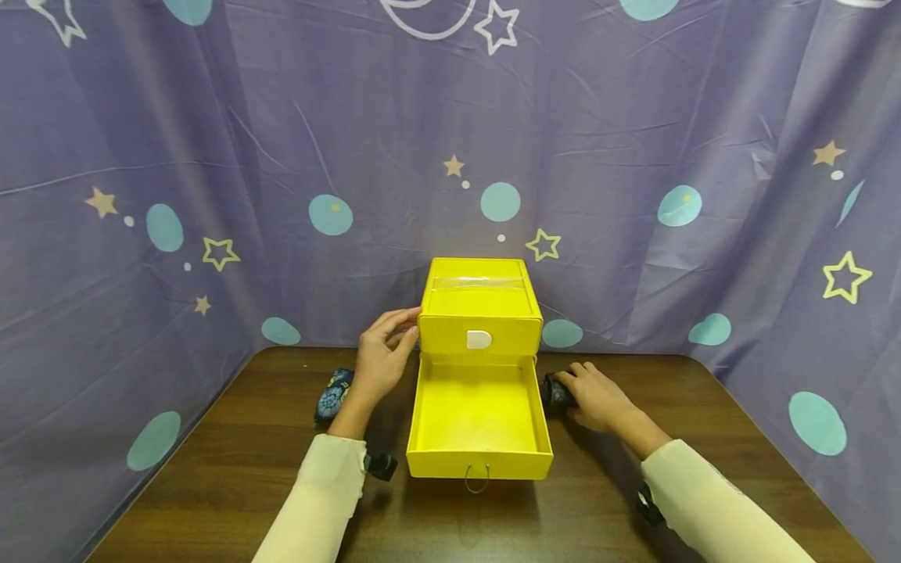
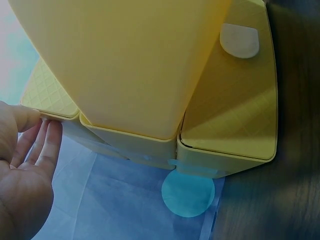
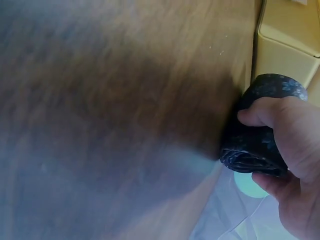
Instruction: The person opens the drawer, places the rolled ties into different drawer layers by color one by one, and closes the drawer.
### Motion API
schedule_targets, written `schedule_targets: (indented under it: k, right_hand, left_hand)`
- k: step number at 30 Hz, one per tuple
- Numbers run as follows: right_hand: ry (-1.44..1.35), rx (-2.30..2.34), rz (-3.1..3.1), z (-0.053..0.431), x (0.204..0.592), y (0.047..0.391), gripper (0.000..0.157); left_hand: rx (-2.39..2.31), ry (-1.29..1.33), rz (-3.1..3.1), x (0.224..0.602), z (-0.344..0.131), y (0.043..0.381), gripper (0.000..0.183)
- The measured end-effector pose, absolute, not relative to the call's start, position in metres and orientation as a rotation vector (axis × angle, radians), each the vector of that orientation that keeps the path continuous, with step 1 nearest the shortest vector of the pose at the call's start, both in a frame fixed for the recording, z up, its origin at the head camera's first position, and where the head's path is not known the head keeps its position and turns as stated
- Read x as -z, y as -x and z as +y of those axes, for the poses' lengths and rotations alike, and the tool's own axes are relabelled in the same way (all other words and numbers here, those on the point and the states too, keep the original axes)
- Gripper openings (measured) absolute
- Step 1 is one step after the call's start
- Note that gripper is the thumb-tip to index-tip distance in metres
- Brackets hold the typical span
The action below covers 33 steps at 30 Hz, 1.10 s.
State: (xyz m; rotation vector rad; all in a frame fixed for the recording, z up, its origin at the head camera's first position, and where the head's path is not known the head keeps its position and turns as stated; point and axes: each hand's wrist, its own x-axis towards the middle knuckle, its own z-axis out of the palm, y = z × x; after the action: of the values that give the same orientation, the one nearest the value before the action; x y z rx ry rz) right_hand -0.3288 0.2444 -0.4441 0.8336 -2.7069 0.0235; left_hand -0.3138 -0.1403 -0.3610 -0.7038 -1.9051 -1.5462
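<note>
A yellow drawer unit (image 1: 482, 297) stands at the back of the table, its middle drawer (image 1: 475, 407) pulled out and bare inside. My left hand (image 1: 382, 356) is at the unit's upper left side; in the left wrist view, its thumb and fairly straight fingers (image 2: 48, 145) touch the top section's edge. On the right, my right hand (image 1: 594, 397) grips a rolled dark cloth (image 3: 255, 135) with a floral pattern, thumb on one side and fingers on the other. The roll lies beside the unit, partly hidden by the hand in the head view.
A blue patterned cloth roll (image 1: 333, 395) lies on the brown table (image 1: 232, 477), left of my left forearm. The closed drawers above and below carry white tabs (image 2: 240, 41). A wire loop (image 1: 477, 478) hangs from the open drawer's front. A purple curtain (image 1: 394, 141) hangs behind.
</note>
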Motion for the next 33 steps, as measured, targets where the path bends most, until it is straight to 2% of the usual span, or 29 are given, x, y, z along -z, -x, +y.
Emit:
schedule_targets:
  k: [5,11,22,33]
  right_hand:
    - [-0.831,0.009,-2.713,0.246,0.443,0.334,0.064]
    - [-0.852,0.035,-2.676,0.248,0.442,0.337,0.062]
    - [-0.855,0.087,-2.573,0.248,0.436,0.336,0.059]
    - [-0.788,0.004,-2.566,0.262,0.42,0.333,0.061]
  left_hand:
    - [1.52,0.721,-1.903,0.35,-0.137,0.3,0.03]
    - [1.515,0.727,-1.903,0.348,-0.136,0.298,0.03]
    - [1.498,0.723,-1.892,0.37,-0.143,0.325,0.031]
    - [1.527,0.75,-1.879,0.373,-0.146,0.327,0.03]
